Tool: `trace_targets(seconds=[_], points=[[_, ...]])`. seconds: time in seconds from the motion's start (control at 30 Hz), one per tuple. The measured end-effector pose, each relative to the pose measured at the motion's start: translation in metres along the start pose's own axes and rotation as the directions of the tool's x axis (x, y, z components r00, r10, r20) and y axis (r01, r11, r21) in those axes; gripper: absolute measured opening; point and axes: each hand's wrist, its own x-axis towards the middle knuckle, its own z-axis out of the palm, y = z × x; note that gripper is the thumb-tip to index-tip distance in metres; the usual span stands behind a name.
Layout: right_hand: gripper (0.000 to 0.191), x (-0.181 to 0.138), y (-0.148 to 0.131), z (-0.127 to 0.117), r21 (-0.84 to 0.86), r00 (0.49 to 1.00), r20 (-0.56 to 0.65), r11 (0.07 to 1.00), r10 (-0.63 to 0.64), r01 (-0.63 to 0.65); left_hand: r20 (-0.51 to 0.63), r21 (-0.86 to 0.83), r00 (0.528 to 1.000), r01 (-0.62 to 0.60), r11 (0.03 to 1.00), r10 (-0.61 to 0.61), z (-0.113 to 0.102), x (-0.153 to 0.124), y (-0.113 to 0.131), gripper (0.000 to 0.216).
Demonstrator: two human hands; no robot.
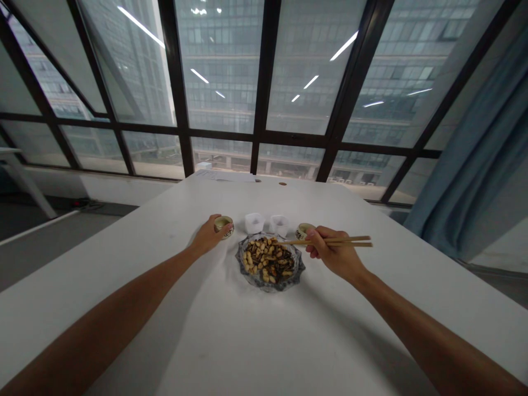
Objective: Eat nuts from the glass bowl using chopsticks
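A glass dish (298, 270) of mixed peanuts and dark seeds sits on the white table (264, 335) in front of me. My left hand (208, 237) reaches out left of the dish, its fingers closed around a small round cup (224, 225). To the right of the dish, my right hand (332, 253) grips a pair of wooden chopsticks (325, 241). Their tips point left over the dish's far rim. Just behind that hand stands a second small round cup (303, 229).
Two small white square cups (254, 222) (279, 224) stand behind the dish. Papers (225, 175) lie at the table's far edge by large black-framed windows. A blue curtain (478, 159) hangs at the right. Another white table's corner (10, 154) shows at the left.
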Motion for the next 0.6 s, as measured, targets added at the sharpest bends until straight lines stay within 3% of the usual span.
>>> trace_targets(seconds=[0.13, 0.37, 0.6], points=[[0.057, 0.0, 0.0, 0.0, -0.001, 1.0, -0.016, 1.0, -0.004, 0.004, 0.001, -0.014, 1.0, 0.001, 1.0, -0.001, 0.0, 0.0, 0.0, 0.068], [0.064, 0.004, -0.002, -0.003, 0.204, 0.968, -0.212, 0.975, 0.133, -0.089, 0.036, 0.005, 0.999, 0.012, 1.0, -0.012, -0.003, -0.001, 0.003, 0.075], [0.065, 0.013, 0.01, -0.006, 0.343, 0.942, -0.234, 0.927, 0.242, -0.153, 0.026, 0.011, 0.998, -0.055, 0.998, 0.054, -0.003, -0.005, 0.006, 0.081]])
